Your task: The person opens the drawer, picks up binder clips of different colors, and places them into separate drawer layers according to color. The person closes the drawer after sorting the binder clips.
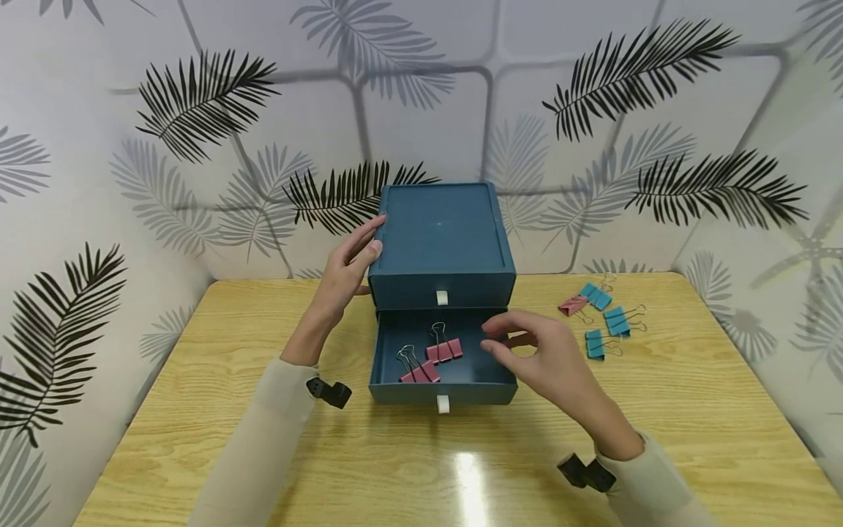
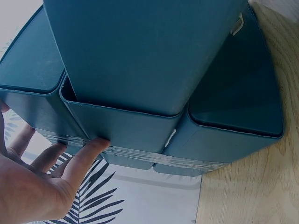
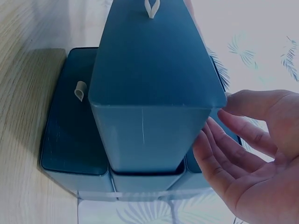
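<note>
A dark blue drawer cabinet [image 1: 439,227] stands on the table, its middle drawer [image 1: 443,395] pulled out. Inside that drawer lie a pink binder clip [image 1: 444,350] and a second pink binder clip [image 1: 420,373], both with wire handles raised. My left hand [image 1: 344,274] rests against the cabinet's left side; in the left wrist view its fingertips [image 2: 100,143] touch the wall. Over the right edge of the pulled-out drawer is my right hand [image 1: 536,351], fingers loosely bent, thumb and forefinger apart, nothing between them. The drawer's inside is hidden in both wrist views.
To the cabinet's right lie a pink binder clip [image 1: 572,305] and three blue binder clips [image 1: 596,296], close together. White pull tabs [image 1: 442,298] are on the drawer fronts. A leaf-patterned wall [image 1: 421,132] rises behind the wooden table [image 1: 369,468].
</note>
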`<control>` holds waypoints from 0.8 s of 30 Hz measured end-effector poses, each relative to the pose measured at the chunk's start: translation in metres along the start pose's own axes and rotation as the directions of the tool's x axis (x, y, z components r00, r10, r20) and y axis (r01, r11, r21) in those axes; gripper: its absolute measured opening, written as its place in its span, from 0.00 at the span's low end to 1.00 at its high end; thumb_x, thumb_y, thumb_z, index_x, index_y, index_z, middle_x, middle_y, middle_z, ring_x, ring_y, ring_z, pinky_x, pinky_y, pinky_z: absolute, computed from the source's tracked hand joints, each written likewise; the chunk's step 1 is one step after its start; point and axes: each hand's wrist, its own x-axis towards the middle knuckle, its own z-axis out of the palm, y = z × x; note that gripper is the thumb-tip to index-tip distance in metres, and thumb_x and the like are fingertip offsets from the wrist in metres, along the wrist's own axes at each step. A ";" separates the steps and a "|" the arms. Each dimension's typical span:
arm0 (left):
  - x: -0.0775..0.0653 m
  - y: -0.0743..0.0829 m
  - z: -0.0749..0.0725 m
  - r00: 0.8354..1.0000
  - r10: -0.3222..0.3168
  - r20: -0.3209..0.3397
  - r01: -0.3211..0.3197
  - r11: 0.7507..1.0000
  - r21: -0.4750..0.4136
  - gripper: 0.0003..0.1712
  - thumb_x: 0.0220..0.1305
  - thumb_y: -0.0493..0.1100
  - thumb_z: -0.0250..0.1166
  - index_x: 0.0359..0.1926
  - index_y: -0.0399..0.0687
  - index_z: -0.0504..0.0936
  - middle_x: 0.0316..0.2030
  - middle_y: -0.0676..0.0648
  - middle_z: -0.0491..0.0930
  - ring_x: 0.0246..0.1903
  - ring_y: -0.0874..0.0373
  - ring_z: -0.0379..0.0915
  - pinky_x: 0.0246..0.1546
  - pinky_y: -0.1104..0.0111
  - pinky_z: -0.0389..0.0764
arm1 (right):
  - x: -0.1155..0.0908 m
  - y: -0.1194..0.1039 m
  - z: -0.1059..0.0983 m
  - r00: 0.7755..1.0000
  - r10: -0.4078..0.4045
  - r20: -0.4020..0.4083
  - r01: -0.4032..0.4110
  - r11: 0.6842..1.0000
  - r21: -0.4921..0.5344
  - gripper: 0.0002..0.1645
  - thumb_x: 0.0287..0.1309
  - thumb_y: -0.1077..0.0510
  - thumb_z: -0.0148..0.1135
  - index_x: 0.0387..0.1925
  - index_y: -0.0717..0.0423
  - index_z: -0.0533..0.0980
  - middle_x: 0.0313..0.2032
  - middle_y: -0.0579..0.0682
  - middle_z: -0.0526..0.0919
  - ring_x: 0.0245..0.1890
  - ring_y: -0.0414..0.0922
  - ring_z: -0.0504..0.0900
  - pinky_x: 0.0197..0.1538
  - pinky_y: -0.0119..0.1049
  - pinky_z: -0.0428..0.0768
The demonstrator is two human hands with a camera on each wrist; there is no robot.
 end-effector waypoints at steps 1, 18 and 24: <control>0.000 0.000 0.000 1.000 0.001 0.001 -0.001 1.000 -0.001 0.29 0.78 0.54 0.55 0.76 0.66 0.68 0.77 0.50 0.59 0.73 0.46 0.60 0.48 0.31 0.76 | -0.002 0.001 -0.002 1.000 -0.002 -0.011 0.002 1.000 0.007 0.12 0.56 0.66 0.76 0.42 0.52 0.86 0.40 0.48 0.88 0.40 0.40 0.86 0.43 0.37 0.87; 0.000 -0.002 -0.001 1.000 0.011 0.003 -0.011 1.000 -0.004 0.29 0.78 0.54 0.55 0.76 0.67 0.68 0.77 0.50 0.59 0.73 0.45 0.60 0.48 0.31 0.76 | -0.008 0.021 -0.025 0.985 -0.025 -0.172 0.024 1.000 -0.007 0.14 0.56 0.70 0.74 0.44 0.58 0.86 0.39 0.48 0.88 0.38 0.40 0.86 0.41 0.26 0.83; 0.000 -0.003 -0.002 1.000 0.014 0.000 -0.014 1.000 -0.012 0.29 0.78 0.54 0.55 0.76 0.67 0.68 0.77 0.50 0.59 0.72 0.44 0.62 0.47 0.31 0.77 | -0.008 0.035 -0.033 0.978 0.003 -0.208 -0.009 1.000 -0.027 0.14 0.57 0.69 0.74 0.45 0.58 0.85 0.40 0.51 0.88 0.40 0.37 0.85 0.41 0.23 0.82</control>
